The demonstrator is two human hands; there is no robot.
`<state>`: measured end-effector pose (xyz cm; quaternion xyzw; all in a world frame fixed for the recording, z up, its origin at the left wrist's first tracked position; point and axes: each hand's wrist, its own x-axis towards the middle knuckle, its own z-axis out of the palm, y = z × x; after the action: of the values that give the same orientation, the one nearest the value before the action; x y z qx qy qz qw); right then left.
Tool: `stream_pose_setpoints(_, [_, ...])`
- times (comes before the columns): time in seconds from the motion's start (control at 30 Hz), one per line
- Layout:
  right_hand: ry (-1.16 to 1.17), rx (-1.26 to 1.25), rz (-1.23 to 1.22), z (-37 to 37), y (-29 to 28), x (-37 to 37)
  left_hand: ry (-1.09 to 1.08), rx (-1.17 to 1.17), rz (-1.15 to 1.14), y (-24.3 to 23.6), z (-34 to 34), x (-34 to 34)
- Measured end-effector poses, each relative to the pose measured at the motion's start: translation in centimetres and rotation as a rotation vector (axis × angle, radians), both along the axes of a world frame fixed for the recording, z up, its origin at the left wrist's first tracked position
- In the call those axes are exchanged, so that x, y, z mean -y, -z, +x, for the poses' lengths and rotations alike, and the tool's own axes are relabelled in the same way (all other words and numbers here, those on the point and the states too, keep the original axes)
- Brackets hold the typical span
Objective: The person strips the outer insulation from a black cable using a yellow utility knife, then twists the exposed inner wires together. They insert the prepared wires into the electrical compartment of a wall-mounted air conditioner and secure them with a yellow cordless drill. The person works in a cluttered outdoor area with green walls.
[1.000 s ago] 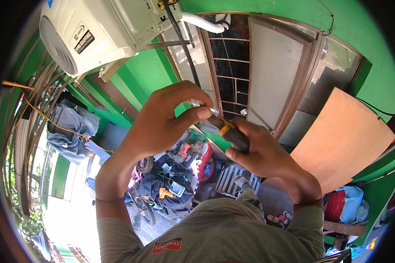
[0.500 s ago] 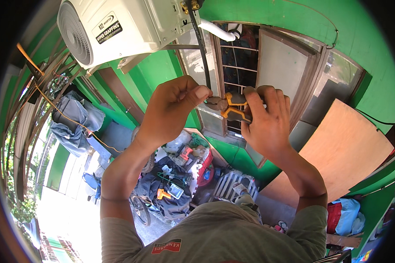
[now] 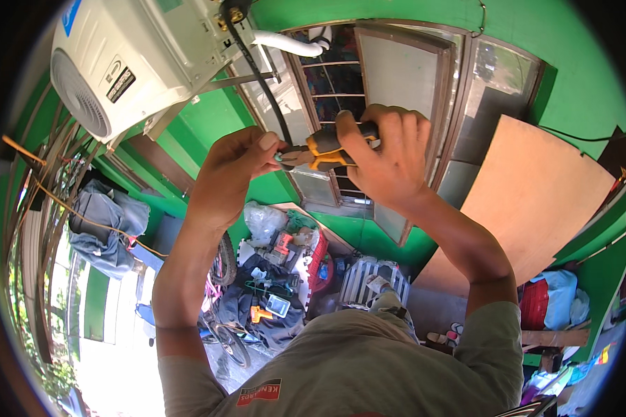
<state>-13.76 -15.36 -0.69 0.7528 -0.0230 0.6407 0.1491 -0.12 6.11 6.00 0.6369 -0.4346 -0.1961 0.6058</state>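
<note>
We see a black label (image 3: pixel 120 83) on a cream air-conditioner unit (image 3: pixel 156 55), a red patch (image 3: pixel 259 393) on the shirt (image 3: pixel 375 361), green walls (image 3: pixel 584 69) around. At centre, our right hand (image 3: pixel 393 156) wraps yellow-and-black pliers (image 3: pixel 321 147), their nose at the teal tip (image 3: pixel 279 158) our left hand (image 3: pixel 231 174) pinches.

A plywood sheet (image 3: pixel 525 215) leans at right — denim cloth (image 3: pixel 108 224) hangs at left; a bicycle wheel (image 3: pixel 232 344) shows below.

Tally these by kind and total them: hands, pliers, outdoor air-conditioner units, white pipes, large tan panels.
Hands, left hand and right hand: 2
Pliers: 1
Outdoor air-conditioner unit: 1
White pipe: 1
Large tan panel: 1
Total: 6
</note>
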Motion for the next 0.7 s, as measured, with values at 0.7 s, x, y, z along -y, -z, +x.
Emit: stream_pose_setpoints(0.7, [-0.724,-1.487,1.272,-2.5,-3.1,-1.2,-0.068,0.108,0.040,2.9,0.0,1.1])
